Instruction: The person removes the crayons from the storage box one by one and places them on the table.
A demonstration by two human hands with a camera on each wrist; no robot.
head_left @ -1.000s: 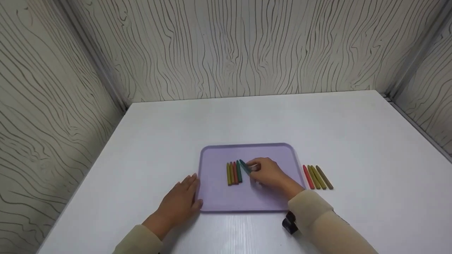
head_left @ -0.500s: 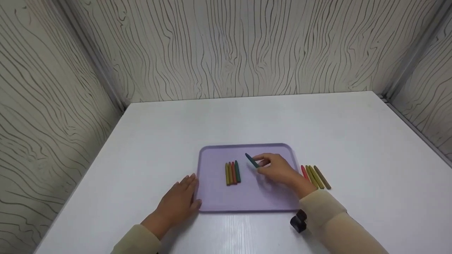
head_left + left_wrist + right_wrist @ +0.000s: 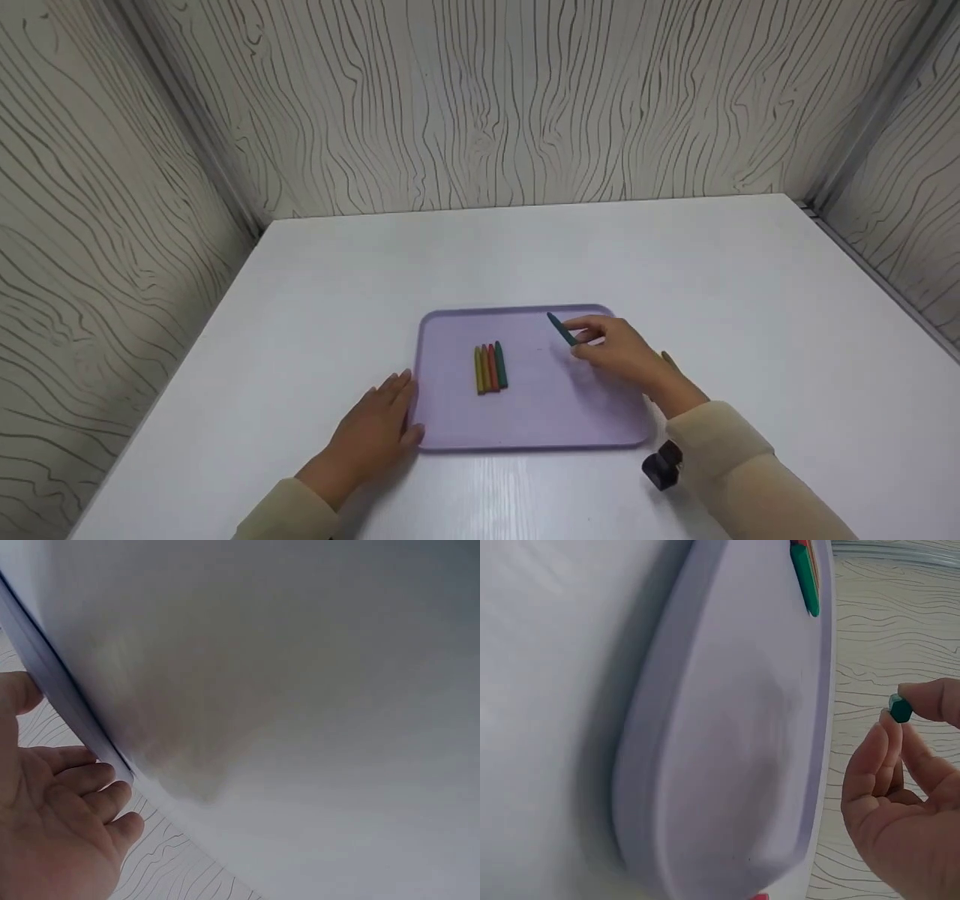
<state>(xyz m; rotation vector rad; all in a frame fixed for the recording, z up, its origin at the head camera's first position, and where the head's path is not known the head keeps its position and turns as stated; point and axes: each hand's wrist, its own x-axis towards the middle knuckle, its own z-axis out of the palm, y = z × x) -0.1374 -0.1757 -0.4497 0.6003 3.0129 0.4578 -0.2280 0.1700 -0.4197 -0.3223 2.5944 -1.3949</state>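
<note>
My right hand pinches a dark green crayon between thumb and fingertips, held above the right part of a lilac tray. Seen from the right wrist, the flat end of that crayon points at the camera. On the tray a row of several crayons lies side by side, olive-yellow, brownish and red, with a green crayon at its right end. My left hand lies at the tray's left edge; in the left wrist view its relaxed fingers touch the rim.
Right of the tray, more crayons lie on the white table, mostly hidden behind my right wrist. A black wrist-worn piece hangs beside the right sleeve. Wood-patterned panels stand at the back and both sides.
My right hand has lifted the dark green crayon away from the row on the tray and carried it to the right and up. The left hand keeps its place at the tray edge.
</note>
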